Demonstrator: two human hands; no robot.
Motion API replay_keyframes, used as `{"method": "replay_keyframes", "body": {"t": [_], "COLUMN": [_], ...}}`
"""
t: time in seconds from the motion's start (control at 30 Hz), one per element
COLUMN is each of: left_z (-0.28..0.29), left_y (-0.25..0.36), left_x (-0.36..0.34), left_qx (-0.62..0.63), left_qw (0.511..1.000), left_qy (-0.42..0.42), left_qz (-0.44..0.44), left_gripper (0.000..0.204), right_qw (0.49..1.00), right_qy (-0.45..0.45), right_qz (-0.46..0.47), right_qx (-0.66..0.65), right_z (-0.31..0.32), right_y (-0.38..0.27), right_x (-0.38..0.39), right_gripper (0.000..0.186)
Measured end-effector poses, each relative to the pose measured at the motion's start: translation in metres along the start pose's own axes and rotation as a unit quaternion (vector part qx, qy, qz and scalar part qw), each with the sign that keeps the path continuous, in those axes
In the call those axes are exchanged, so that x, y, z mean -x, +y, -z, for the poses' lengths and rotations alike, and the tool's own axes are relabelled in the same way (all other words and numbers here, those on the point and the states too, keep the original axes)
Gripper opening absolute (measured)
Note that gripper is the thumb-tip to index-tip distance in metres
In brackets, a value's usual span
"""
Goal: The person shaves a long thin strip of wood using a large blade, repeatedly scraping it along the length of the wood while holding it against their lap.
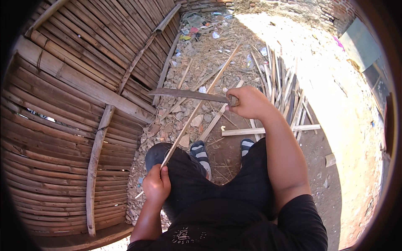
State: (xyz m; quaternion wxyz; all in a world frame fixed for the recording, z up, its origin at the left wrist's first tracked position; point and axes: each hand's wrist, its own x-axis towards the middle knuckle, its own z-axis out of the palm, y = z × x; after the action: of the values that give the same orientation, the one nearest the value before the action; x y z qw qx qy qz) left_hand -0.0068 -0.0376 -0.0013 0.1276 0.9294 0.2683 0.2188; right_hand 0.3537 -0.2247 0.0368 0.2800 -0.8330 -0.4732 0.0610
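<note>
My left hand [156, 184] is closed around the lower part of a long pale bamboo strip [182, 133], beside my left knee. The strip slants up and away to the right, and its short near end sticks out below my fist. In my right hand [250, 102] is the handle of a machete, gripped in front of my right knee. Its long dark blade [184, 93] points left and crosses the strip. Whether the blade touches the strip, I cannot tell.
A bamboo slat wall [63, 125] rises close on my left. Several split bamboo strips [289, 83] lie heaped ahead to the right, near a pale wooden batten [272, 129]. Stones and scraps of litter cover the ground [197, 121]. My sandalled feet [201, 157] stand just below the work.
</note>
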Motion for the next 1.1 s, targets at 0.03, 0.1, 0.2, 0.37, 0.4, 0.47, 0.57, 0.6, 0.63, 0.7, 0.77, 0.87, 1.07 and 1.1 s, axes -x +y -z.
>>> {"method": "replay_keyframes", "body": {"t": [0.03, 0.1, 0.2, 0.37, 0.4, 0.47, 0.57, 0.6, 0.63, 0.7, 0.77, 0.87, 1.07, 1.1], "left_z": [0.001, 0.000, 0.002, 0.002, 0.001, 0.000, 0.001, 0.001, 0.001, 0.002, 0.003, 0.001, -0.002, -0.004], "left_y": [-0.002, -0.005, -0.001, 0.004, 0.003, 0.000, -0.002, -0.003, -0.002, -0.002, -0.001, -0.003, -0.006, -0.008], "left_x": [0.001, 0.002, 0.002, 0.002, 0.002, 0.004, 0.005, 0.004, 0.003, 0.002, 0.002, 0.003, 0.004, 0.004], "left_qx": [0.006, 0.020, 0.039, 0.020, 0.008, -0.002, 0.007, 0.015, 0.018, 0.020, 0.024, 0.041, 0.047, 0.044], "left_qw": [1.000, 1.000, 0.998, 0.997, 0.997, 0.998, 0.997, 0.996, 0.997, 0.998, 0.997, 0.997, 0.997, 0.997], "left_qy": [-0.006, -0.021, -0.033, -0.049, -0.049, -0.046, -0.058, -0.063, -0.061, -0.057, -0.060, -0.052, -0.038, -0.036], "left_qz": [0.004, 0.009, 0.021, 0.056, 0.053, 0.047, 0.051, 0.053, 0.045, 0.029, 0.033, 0.047, 0.042, 0.044], "left_gripper": [0.020, 0.025, 0.034, 0.048, 0.050, 0.052, 0.054, 0.055, 0.055, 0.056, 0.057, 0.055, 0.039, 0.036], "right_qw": [0.999, 0.996, 0.999, 0.992, 0.988, 0.990, 1.000, 0.999, 0.996, 0.994, 0.996, 1.000, 0.986, 0.987], "right_qy": [0.025, 0.037, 0.033, -0.084, -0.109, -0.096, -0.021, 0.024, 0.069, 0.066, 0.057, 0.008, -0.099, -0.102], "right_qz": [-0.028, -0.074, -0.007, 0.085, 0.101, 0.090, 0.015, -0.021, -0.056, -0.092, -0.074, 0.019, 0.120, 0.118], "right_qx": [-0.007, -0.014, -0.011, 0.038, 0.051, 0.041, 0.000, -0.005, -0.009, -0.011, -0.005, 0.021, 0.055, 0.036], "right_z": [0.005, 0.013, 0.006, -0.024, -0.024, -0.025, -0.016, -0.010, -0.006, 0.000, 0.002, -0.014, -0.029, -0.024], "right_y": [0.006, 0.011, 0.004, -0.033, -0.038, -0.033, -0.005, 0.002, 0.006, 0.008, 0.008, -0.007, -0.051, -0.049], "right_x": [0.001, 0.000, 0.000, -0.001, -0.001, -0.003, -0.004, -0.005, -0.005, -0.004, -0.003, -0.002, 0.003, 0.004], "right_gripper": [0.039, 0.039, 0.038, 0.039, 0.039, 0.038, 0.037, 0.037, 0.036, 0.036, 0.035, 0.035, 0.035, 0.036]}}
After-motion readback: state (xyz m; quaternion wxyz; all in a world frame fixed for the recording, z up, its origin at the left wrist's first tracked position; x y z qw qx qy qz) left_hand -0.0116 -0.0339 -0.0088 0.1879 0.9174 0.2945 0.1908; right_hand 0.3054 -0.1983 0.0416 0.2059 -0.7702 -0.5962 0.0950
